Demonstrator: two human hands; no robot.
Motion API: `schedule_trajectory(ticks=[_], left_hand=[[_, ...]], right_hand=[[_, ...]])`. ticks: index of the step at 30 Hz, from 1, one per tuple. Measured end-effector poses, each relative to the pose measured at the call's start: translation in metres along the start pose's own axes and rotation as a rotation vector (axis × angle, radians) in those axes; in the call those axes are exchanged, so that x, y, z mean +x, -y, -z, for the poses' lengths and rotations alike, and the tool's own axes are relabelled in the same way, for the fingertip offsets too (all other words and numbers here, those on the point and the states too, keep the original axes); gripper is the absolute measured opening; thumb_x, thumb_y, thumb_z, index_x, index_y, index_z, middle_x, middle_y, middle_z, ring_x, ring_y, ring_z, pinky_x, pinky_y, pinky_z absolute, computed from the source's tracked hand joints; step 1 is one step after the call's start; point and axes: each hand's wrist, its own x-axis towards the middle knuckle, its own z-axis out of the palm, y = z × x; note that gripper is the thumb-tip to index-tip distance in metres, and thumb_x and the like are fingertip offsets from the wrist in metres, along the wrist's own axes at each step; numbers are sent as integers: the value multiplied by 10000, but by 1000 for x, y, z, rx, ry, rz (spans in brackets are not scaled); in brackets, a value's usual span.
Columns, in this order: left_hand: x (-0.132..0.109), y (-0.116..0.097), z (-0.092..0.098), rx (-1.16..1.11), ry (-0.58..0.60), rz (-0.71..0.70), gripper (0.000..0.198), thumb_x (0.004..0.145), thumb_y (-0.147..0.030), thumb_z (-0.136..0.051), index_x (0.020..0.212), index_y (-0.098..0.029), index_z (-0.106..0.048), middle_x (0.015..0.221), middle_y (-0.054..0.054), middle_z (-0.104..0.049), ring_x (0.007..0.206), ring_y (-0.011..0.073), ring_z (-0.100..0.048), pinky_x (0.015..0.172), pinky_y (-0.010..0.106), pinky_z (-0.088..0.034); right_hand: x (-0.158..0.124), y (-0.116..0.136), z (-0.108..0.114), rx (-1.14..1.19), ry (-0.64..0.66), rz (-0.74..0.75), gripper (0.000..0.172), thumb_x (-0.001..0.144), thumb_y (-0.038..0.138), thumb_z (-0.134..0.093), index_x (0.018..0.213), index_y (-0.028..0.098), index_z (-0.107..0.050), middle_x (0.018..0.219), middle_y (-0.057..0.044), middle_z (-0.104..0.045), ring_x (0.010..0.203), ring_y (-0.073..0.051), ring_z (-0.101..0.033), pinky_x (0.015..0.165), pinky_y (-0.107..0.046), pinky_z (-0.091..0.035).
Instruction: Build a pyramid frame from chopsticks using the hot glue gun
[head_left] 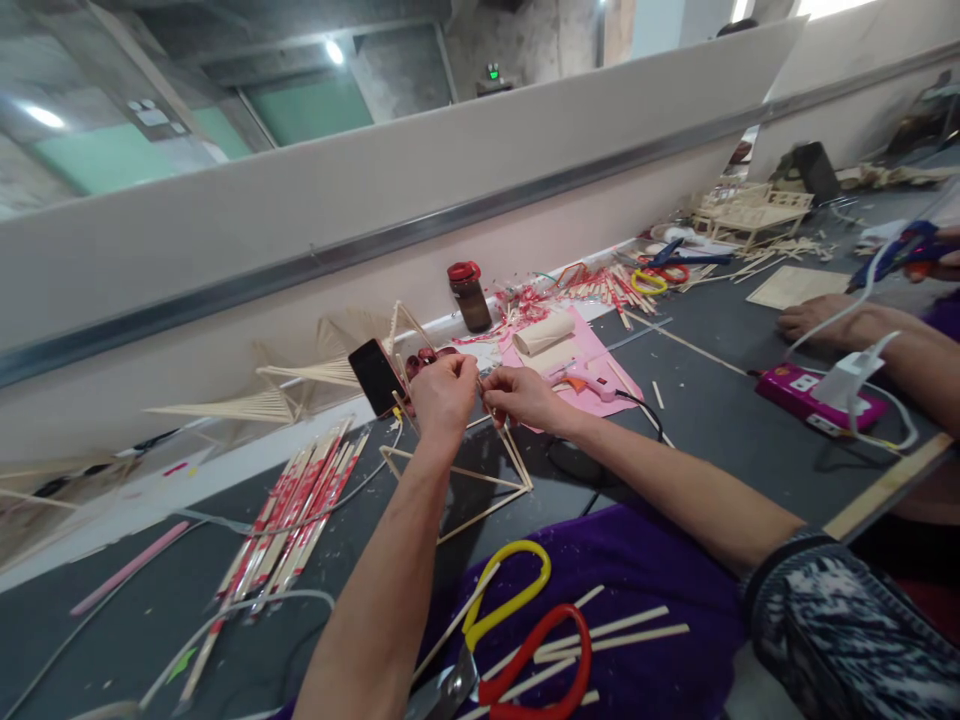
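Note:
My left hand (pixel 444 392) and my right hand (pixel 519 394) meet over a frame of thin wooden sticks (pixel 491 512) on the dark table. Fingers of both hands are pinched close together at an upper part of this stick frame; the exact spot they grip is small and partly hidden. Just right of my right hand lies a pink glue gun (pixel 581 382) on a pink sheet (pixel 619 368). Below my forearms, scissors with one yellow and one red handle (pixel 536 655) rest with several loose sticks (pixel 637 638) on purple cloth (pixel 660 570).
Paper-wrapped chopsticks (pixel 300 515) lie at left, near a pink glue stick (pixel 131 568). A phone (pixel 376 377) leans behind my left hand, beside a red-lidded bottle (pixel 469 297). A purple power strip (pixel 821 398) with cables sits at right, near another person's hand (pixel 821 318).

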Motion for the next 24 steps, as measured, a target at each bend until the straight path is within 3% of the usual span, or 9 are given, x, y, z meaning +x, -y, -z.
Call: schedule_trajectory(ticks=[11, 18, 24], left_hand=[[-3, -11, 4, 218, -22, -39, 377, 835, -368, -415, 852, -195, -750, 766, 104, -720, 731, 242, -631, 642, 310, -370], [-6, -7, 9, 131, 41, -36, 409, 863, -393, -378, 785, -213, -737, 730, 54, -716, 723, 192, -633, 642, 265, -391], [-2, -1, 5, 15, 68, 22, 481, 892, -425, -322, 826, -182, -733, 727, 68, -719, 748, 198, -649, 656, 268, -434]], right_hand=[[0, -1, 0, -23, -11, 49, 86, 701, 142, -461, 720, 164, -542, 556, 40, -581, 471, -98, -603, 380, -150, -413], [0, -1, 1, 22, -22, 11, 63, 702, 148, -489, 738, 165, -537, 597, 30, -609, 473, -100, -607, 376, -153, -408], [-1, 3, 1, 33, -24, 10, 53, 714, 135, -497, 736, 161, -538, 605, 32, -608, 463, -89, -599, 384, -149, -407]])
